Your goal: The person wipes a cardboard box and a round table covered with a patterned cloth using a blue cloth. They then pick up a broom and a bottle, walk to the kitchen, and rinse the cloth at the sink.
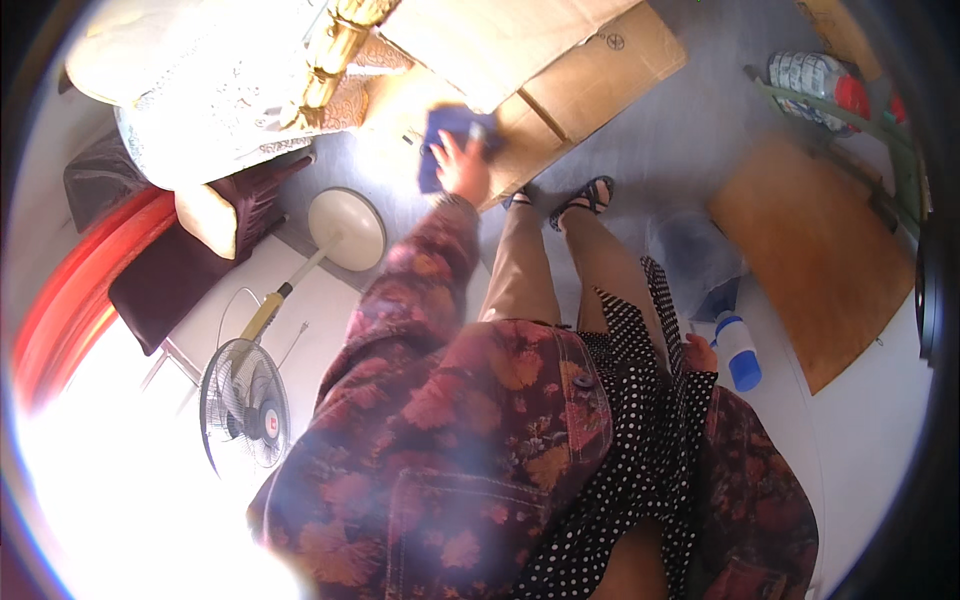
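Observation:
A dark blue cloth-like item [433, 166] lies by the cardboard at the top centre. My left hand [465, 169] reaches onto it with the fingers apart; glare and blur hide whether they grip it. Against the polka-dot garment [637, 405] on my right side is my right hand [700, 354], with its fingers curled and partly covered. Close beside that hand stands a white and blue plastic bottle or jug [736, 349]; a grip on anything cannot be made out.
Flattened cardboard [607, 82] spreads before my feet. On the left are a pedestal fan [244, 409] with its round base [347, 229], red curved plastic [90, 277] and a dark chair [180, 274]. A brown board [817, 262] and a red-capped bottle [817, 86] sit right.

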